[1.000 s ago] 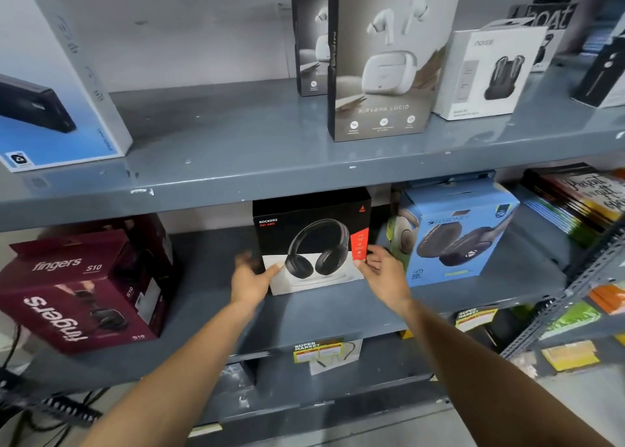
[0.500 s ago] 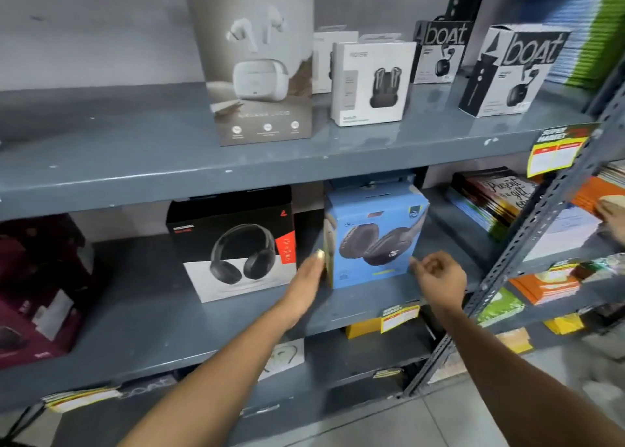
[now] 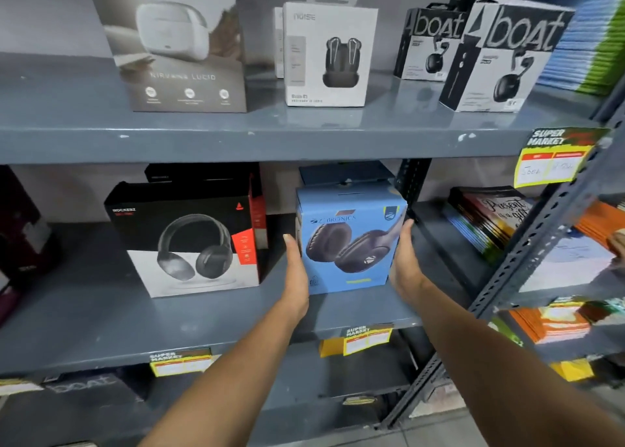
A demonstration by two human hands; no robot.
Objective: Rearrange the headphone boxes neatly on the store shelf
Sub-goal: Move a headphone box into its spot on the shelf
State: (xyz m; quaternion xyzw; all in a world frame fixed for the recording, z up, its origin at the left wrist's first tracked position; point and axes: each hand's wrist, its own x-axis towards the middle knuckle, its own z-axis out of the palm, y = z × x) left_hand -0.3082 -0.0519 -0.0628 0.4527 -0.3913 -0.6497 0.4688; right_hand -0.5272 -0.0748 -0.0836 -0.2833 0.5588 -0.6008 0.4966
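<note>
I have the blue headphone box [image 3: 350, 240] pressed between my two flat palms on the middle shelf [image 3: 101, 314], a little right of centre in my view, with the black headphone box [image 3: 189, 240] standing near it at nine o'clock and a dark shelf upright [image 3: 411, 184] close behind its far right corner at about one o'clock. My worry is the grip itself: neither hand wraps the carton, so it is held by sideways pressure alone, and if I lift or twist it quickly I judge it could slip down or pivot out of my palms. Pushing it back too far at an angle could knock that corner into the upright, and sliding it towards nine o'clock carelessly could nudge the black box out of line. Another dark blue box seems to sit behind it at twelve o'clock, though I cannot tell how close. My left hand [image 3: 296, 277] lies open and straight along the left face, fingers pointing up and away from me, thumb hidden. My right hand [image 3: 406, 264] mirrors it on the right face, fingers extended upward, palm flat against the cardboard. Both forearms reach in from six o'clock, converging on the box.
</note>
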